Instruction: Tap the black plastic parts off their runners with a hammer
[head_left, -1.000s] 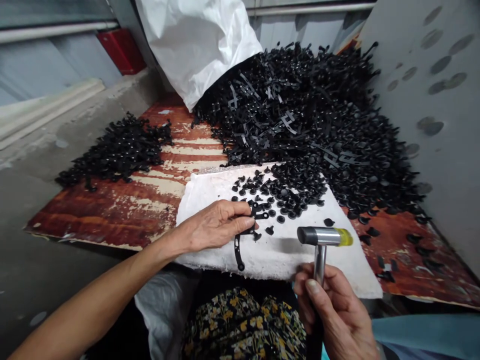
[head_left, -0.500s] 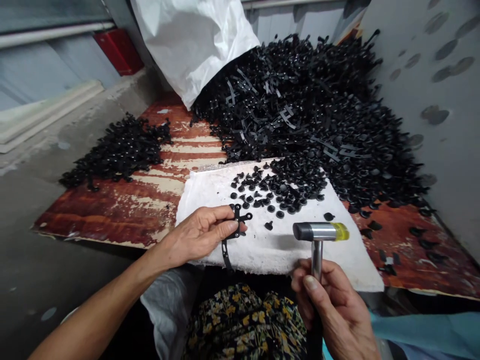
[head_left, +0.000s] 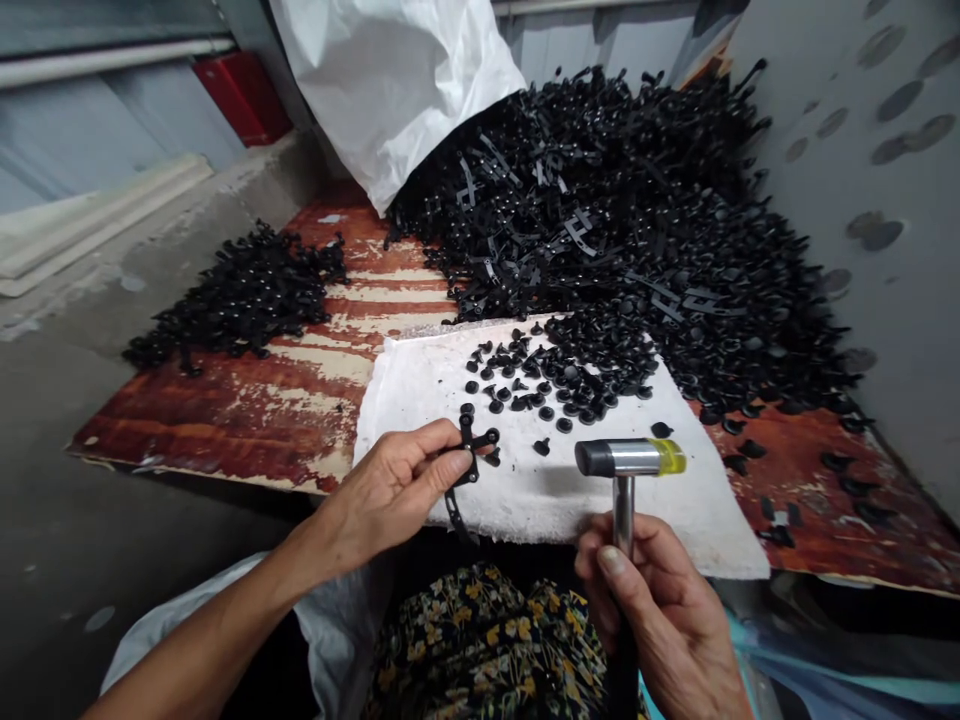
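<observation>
Black bracket [head_left: 468,434], pinched in left hand [head_left: 401,482], lower end apparently curved; mallet [head_left: 628,458], head uppermost, gripped in right hand [head_left: 660,605].

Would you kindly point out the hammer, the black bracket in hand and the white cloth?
Hammer [head_left: 634,458]: head view, metal middle of its head.
Black bracket [head_left: 469,443]: head view, where its arms meet.
White cloth [head_left: 529,502]: head view, bare lower middle.
</observation>
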